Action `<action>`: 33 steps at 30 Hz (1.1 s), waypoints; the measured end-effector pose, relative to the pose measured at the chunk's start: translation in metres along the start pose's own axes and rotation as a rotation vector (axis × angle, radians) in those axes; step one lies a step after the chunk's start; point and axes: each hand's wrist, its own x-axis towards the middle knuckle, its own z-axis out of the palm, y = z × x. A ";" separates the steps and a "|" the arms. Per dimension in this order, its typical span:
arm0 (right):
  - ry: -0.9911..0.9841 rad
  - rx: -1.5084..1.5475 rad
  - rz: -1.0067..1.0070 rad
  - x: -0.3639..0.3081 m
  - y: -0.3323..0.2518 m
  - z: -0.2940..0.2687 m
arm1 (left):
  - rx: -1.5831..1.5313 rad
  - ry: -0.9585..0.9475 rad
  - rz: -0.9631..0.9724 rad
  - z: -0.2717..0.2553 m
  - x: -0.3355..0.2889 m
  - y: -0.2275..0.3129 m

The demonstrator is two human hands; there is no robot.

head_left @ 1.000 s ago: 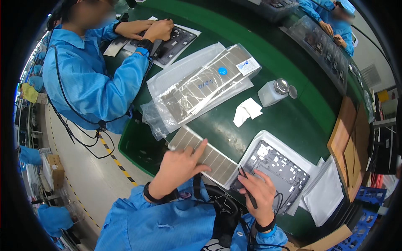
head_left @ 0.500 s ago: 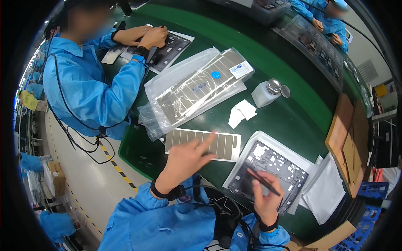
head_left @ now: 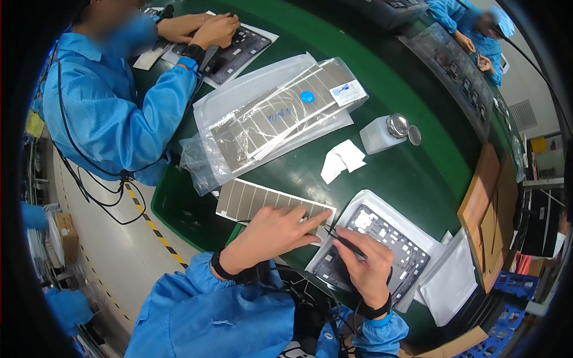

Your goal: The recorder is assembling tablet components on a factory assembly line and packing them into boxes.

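My left hand (head_left: 279, 234) is open, fingers stretched over a backing sheet (head_left: 246, 200) of grey-brown rectangular strips. Its index fingertip lies at the sheet's right end. In my right hand (head_left: 370, 265), black tweezers (head_left: 349, 244) are pinched between thumb and fingers, their tips close to that same end. Whether the tips grip a strip is too small to tell. Below and beside the right hand lies a flat dark grey panel (head_left: 334, 269) with many white patches and cutouts. It rests on a white padded sheet (head_left: 371, 197), partly hidden by the hand.
Beyond the strip sheet lie more sheets in a clear plastic bag (head_left: 280, 119). A crumpled white wipe (head_left: 342, 161) and a pump-top bottle (head_left: 382, 136) stand right of it. White sleeves (head_left: 456, 280) and wooden boards (head_left: 480, 209) border the right. A co-worker's hands (head_left: 215, 31) work at far left.
My right hand has brought the tweezers left and up, from over the panel to the strip sheet's right end. My left hand has lowered onto the sheet, which is now more tilted.
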 end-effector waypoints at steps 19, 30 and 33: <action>-0.085 -0.009 0.024 0.009 0.009 0.003 | -0.017 -0.108 0.021 0.002 0.005 -0.006; -0.049 0.122 0.258 0.012 0.013 0.003 | -0.054 -0.189 0.012 -0.005 0.008 -0.007; -0.030 0.170 0.299 0.011 0.015 0.001 | -0.057 -0.209 0.001 -0.007 0.009 -0.006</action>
